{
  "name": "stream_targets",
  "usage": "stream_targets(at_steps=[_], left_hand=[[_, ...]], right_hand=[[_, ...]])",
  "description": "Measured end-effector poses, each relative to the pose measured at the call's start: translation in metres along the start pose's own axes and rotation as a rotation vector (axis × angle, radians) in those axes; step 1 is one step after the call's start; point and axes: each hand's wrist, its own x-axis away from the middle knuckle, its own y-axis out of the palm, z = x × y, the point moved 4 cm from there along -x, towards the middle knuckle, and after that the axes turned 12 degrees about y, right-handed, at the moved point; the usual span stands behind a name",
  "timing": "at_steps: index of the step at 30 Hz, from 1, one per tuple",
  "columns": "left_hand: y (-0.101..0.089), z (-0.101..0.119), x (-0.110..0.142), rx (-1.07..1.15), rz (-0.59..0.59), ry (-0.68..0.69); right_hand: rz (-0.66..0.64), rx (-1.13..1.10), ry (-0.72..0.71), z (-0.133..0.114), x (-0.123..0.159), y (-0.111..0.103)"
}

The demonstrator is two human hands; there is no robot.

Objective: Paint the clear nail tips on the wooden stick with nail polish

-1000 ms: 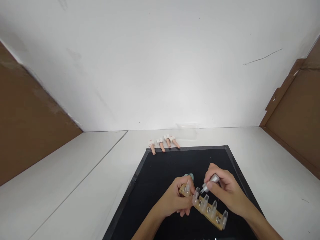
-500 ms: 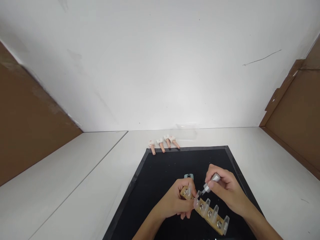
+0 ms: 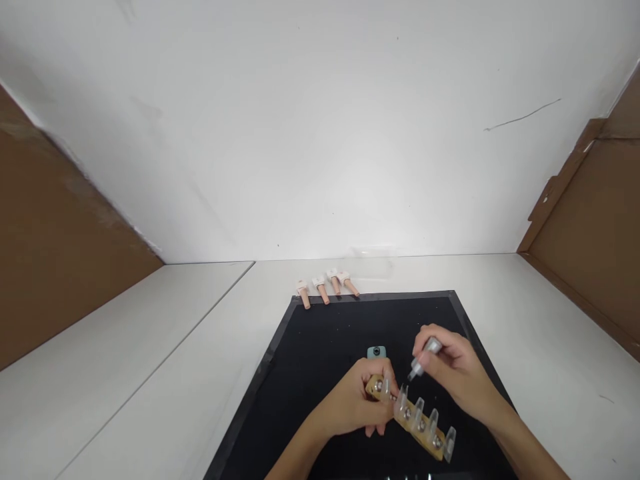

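My left hand (image 3: pixel 353 405) is closed on the near end of a wooden holder strip (image 3: pixel 411 417) that carries several clear false nail tips, held just above the black mat (image 3: pixel 310 360). My right hand (image 3: pixel 457 377) pinches a silver brush cap (image 3: pixel 425 357), its small dark brush pointing down at the nail tip nearest my left fingers. A small teal bottle (image 3: pixel 377 352) stands on the mat just behind my left hand, partly hidden by it.
Several practice fingers with white bases (image 3: pixel 326 289) lie in a row at the mat's far edge. A clear plastic box (image 3: pixel 371 260) sits against the white back wall. Brown cardboard panels (image 3: pixel 590 233) stand at both sides of the white table.
My left hand and the holder strip have shifted slightly right and down. My right hand has lifted the brush a little, away from the strip.
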Motion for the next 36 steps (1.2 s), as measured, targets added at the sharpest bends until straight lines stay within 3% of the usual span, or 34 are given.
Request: stream_targets(at_steps=[2,7,12,17,21,26,31,33,36], left_hand=[[0.001,0.001,0.0,-0.028,0.001,-0.013],[0.002,0.004,-0.001,-0.073,0.01,-0.006],[0.003,0.006,-0.002,-0.078,0.026,-0.022],[0.001,0.005,-0.003,-0.074,0.04,0.008],[0.001,0.005,-0.002,-0.078,0.043,-0.001],[0.001,0.006,-0.001,-0.038,0.037,0.005],[0.0,0.006,-0.001,0.007,0.048,0.006],[-0.001,0.005,-0.001,0.017,0.064,0.016],[-0.004,0.004,-0.001,0.034,0.106,0.035]], right_hand=[[-0.071,0.044,0.009,-0.001,0.0,0.003],[0.043,0.098,0.018,-0.004,-0.001,-0.001],[-0.145,0.104,0.035,-0.008,0.001,0.008],[0.045,0.098,0.025,-0.007,0.002,-0.001],[-0.109,0.095,-0.007,-0.008,0.003,0.005],[0.116,0.082,0.017,-0.005,0.001,-0.006],[-0.067,0.076,-0.057,-0.006,0.004,0.003],[0.013,0.074,-0.022,-0.004,0.002,0.0],[0.323,-0.014,0.014,-0.002,-0.002,-0.015]])
